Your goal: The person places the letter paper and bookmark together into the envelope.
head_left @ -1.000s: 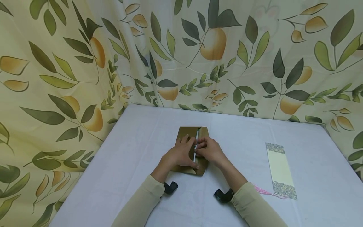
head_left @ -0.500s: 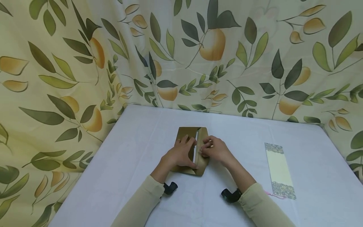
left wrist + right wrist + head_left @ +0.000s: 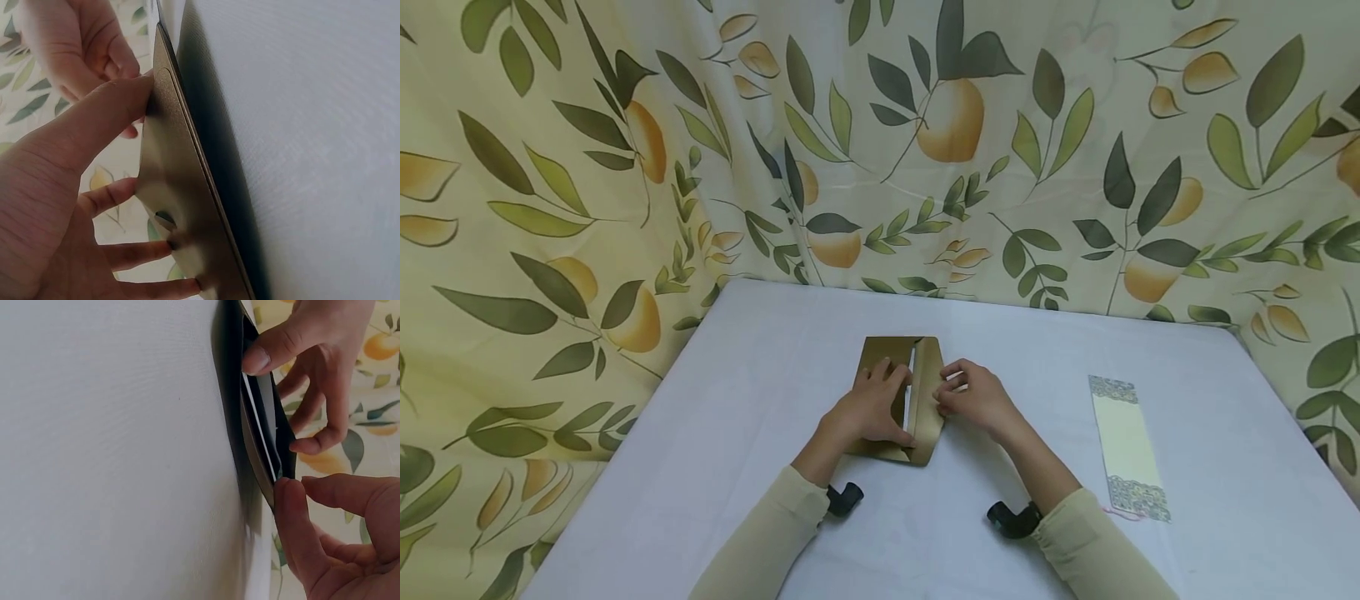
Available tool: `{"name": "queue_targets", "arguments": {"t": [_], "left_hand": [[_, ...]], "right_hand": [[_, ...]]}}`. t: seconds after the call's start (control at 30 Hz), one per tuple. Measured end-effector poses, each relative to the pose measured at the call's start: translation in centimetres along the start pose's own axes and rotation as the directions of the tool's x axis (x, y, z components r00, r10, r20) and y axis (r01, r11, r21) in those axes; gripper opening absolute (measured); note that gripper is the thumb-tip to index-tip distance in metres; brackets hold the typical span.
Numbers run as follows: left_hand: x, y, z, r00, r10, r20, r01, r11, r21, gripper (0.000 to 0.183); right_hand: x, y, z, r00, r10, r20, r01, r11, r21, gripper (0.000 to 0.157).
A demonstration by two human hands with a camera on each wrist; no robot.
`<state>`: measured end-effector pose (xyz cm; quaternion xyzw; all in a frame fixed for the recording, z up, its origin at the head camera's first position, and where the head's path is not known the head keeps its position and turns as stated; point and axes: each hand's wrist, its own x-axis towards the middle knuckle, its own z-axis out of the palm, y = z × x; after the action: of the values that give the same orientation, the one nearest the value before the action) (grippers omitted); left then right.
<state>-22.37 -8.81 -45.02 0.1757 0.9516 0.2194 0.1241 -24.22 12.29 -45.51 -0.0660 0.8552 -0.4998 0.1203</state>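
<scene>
A brown-gold envelope point(image 3: 878, 350) lies on the white cloth, its flap point(image 3: 929, 404) folded out to the right. A white paper edge point(image 3: 907, 408) shows along the slot beside the flap. My left hand point(image 3: 871, 408) rests on the envelope with fingers spread, the thumb near the lower end of the slot. At the flap's right edge, my right hand point(image 3: 979, 402) pinches with curled fingertips. The right wrist view looks into the envelope's dark mouth point(image 3: 284, 434), with a pale sheet inside between the two hands.
A cream bookmark point(image 3: 1126, 442) with patterned ends and a pink cord lies at the right of the white tablecloth point(image 3: 760, 367). Behind the table hangs a curtain point(image 3: 880, 167) printed with leaves and fruit. Each wrist bears a black camera mount point(image 3: 1013, 521).
My right hand has shifted rightward from the slot, across the flap, to its outer edge. The left hand stays in place on the envelope. The head view has turned slightly.
</scene>
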Motion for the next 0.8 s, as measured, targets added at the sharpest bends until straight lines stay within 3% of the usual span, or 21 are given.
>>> {"name": "queue_targets", "arguments": {"t": [0.8], "left_hand": [[-0.1, 0.3, 0.2, 1.000, 0.012, 0.001, -0.012, 1.000, 0.004, 0.089]], "right_hand": [[-1.9, 2.1, -2.5, 0.996, 0.064, -0.054, -0.068, 0.994, -0.080, 0.035]]}}
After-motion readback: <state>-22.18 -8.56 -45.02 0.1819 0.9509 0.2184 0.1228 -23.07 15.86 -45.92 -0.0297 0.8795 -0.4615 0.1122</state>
